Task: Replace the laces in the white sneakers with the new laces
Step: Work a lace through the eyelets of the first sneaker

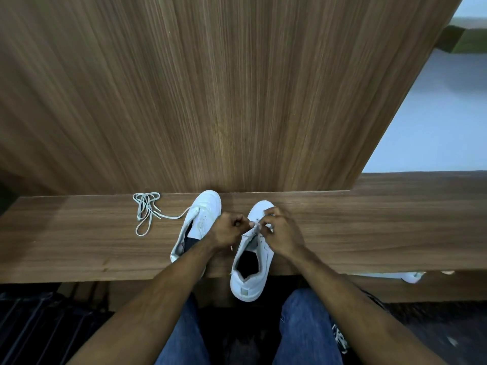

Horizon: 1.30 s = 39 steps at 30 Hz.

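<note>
Head: lace (255,225) between both hands' fingers (266,222).

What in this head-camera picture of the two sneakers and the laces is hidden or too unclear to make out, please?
- Head view: the eyelets of the right sneaker are covered by the left hand and right hand.
- The lace they pinch is too small to tell old from new.
- The left sneaker heel is hidden by the left forearm.
- A white thing under the shelf is cut off by its edge.

No readable text anywhere; grey heel tab (245,292) on right sneaker (251,262), lower centre, shows no legible mark.
</note>
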Motion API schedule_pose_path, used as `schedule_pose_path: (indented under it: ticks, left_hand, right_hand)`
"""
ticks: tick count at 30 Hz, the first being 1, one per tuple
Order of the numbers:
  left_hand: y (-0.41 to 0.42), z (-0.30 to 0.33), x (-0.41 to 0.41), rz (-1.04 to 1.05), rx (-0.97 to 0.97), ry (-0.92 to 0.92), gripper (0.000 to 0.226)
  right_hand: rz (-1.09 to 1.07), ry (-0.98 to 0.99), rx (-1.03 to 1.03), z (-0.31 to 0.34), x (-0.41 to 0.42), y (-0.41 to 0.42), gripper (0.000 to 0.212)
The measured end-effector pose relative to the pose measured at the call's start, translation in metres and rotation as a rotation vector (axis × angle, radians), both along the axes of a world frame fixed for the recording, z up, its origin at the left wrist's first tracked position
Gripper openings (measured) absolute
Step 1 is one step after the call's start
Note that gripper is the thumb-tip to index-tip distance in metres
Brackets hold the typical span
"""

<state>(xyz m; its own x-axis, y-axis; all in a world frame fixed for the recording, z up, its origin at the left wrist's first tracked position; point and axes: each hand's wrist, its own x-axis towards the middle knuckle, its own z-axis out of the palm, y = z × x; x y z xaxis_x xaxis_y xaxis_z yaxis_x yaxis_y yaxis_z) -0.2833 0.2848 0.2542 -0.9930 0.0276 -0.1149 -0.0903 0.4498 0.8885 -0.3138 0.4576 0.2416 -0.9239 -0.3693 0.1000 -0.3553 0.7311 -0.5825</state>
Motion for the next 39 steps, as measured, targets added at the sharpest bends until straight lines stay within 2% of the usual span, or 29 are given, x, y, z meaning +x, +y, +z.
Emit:
schedule_pose_path:
  ticks: [3,5,7,9,10,13,16,20,24,26,29,32,37,39]
  left_hand:
    - [-0.017,-0.005,0.002,0.068,-0.045,-0.02,0.026]
    - [-0.03,-0.014,0.006,0.067,-0.152,-0.025,0.024]
    - [-0.036,-0.023,0.012,0.047,-0.233,-0.036,0.024]
    - [-0.034,-0.033,0.015,0.086,-0.211,-0.048,0.025]
    - [-0.03,-0.037,0.014,0.11,-0.197,-0.046,0.027]
    - [-0.012,-0.036,0.014,0.076,-0.171,0.006,0.034]
    - [0.001,-0.032,0.012,0.037,-0.147,0.056,0.028]
    - [0.008,-0.033,0.014,0.146,-0.124,0.059,0.015]
    - [0.014,-0.045,0.022,0.248,-0.068,0.037,0.027]
    - [0.012,-0.054,0.024,0.237,-0.095,-0.006,0.019]
    - [0.012,-0.057,0.026,0.203,-0.202,-0.079,0.02]
    - [0.014,-0.056,0.024,0.257,-0.246,-0.072,0.019]
    - [0.013,-0.059,0.019,0.282,-0.279,-0.113,0.028]
    - [0.014,-0.061,0.017,0.295,-0.233,-0.143,0.028]
  right_hand:
    - [-0.144,0.0,0.025,-0.002,-0.015,0.026,0.014]
    - [-0.249,-0.052,0.041,-0.005,-0.022,0.045,0.016]
    - [-0.27,-0.114,0.149,-0.009,-0.022,0.058,0.016]
    - [-0.213,-0.131,0.296,-0.012,-0.013,0.056,0.03]
    - [-0.165,-0.116,0.298,-0.012,-0.009,0.051,0.04]
    - [0.077,-0.062,0.126,-0.013,0.008,0.025,0.051]
    - [0.195,-0.036,0.021,-0.013,0.021,-0.001,0.046]
    - [0.071,0.015,0.049,-0.014,0.024,-0.013,0.037]
    - [-0.028,0.009,0.05,-0.021,0.021,-0.01,0.03]
    - [-0.112,0.009,0.037,-0.022,0.019,-0.004,0.024]
    - [-0.122,-0.024,0.029,-0.025,0.017,0.005,0.016]
    - [-0.115,-0.057,0.073,-0.025,0.017,0.005,0.017]
    - [-0.101,-0.027,0.176,-0.026,0.02,-0.004,0.022]
    - [-0.103,-0.01,0.187,-0.026,0.02,-0.008,0.021]
